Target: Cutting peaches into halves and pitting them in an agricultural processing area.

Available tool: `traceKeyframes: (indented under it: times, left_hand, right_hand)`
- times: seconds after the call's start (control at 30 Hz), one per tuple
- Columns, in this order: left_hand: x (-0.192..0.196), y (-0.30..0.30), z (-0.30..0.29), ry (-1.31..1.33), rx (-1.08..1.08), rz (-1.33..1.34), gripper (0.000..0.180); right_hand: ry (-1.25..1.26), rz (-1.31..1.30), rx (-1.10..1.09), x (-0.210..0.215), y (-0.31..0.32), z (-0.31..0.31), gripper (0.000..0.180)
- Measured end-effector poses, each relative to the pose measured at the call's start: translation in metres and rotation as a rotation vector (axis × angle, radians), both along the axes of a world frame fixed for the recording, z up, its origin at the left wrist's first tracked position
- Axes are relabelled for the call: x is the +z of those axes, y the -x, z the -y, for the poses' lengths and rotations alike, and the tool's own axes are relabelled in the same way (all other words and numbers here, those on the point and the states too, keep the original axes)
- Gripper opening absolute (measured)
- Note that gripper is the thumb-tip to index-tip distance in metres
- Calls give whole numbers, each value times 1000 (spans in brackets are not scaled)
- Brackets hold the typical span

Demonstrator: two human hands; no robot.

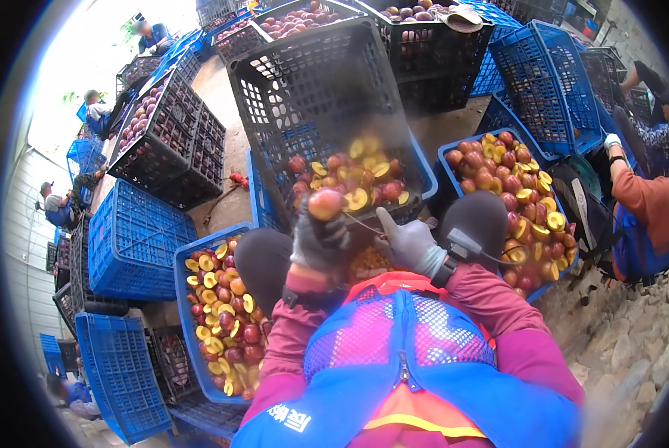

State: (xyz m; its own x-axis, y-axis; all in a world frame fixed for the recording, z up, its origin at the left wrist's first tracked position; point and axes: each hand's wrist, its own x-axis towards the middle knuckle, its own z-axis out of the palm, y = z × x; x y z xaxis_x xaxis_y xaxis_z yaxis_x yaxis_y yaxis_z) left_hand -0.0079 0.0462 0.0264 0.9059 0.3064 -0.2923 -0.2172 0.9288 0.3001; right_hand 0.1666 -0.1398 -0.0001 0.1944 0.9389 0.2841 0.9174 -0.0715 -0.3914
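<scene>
My left hand (318,237), in a dark grey glove, holds a whole red plum (325,203) up in front of me. My right hand (405,240), in a light grey glove, grips a small thin tool (363,224) whose tip points toward the plum. Both hands are over a tilted black crate (304,82) that holds whole and halved plums (357,179) with yellow flesh. A strap with a small device sits on my right wrist (454,250).
A blue crate (183,257) of halved plums stands at my left knee, another blue crate (454,145) at my right. Stacked black and blue crates (136,239) surround me. A person in an orange sleeve (651,201) sits on the right; other people work at far left.
</scene>
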Motion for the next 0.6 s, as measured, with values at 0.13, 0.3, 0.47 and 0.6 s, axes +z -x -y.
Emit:
traceKeyframes:
  times: [0.13, 0.3, 0.47, 0.6]
  left_hand:
    - [45, -3, 20, -197, 201, -132, 59]
    - [-15, -19, 24, -1084, 266, -273, 55]
    - [-10, -21, 43, -1490, 178, -429, 51]
    - [-22, -23, 63, -1456, 195, -397, 60]
  right_hand:
    - [-388, -530, -133, 13, -5, 4, 49]
    - [-222, -1427, -302, 53, -10, -11, 28]
    - [-102, -1434, -284, 52, 3, -2, 31]
    - [-2, -1500, -127, 49, 3, -10, 39]
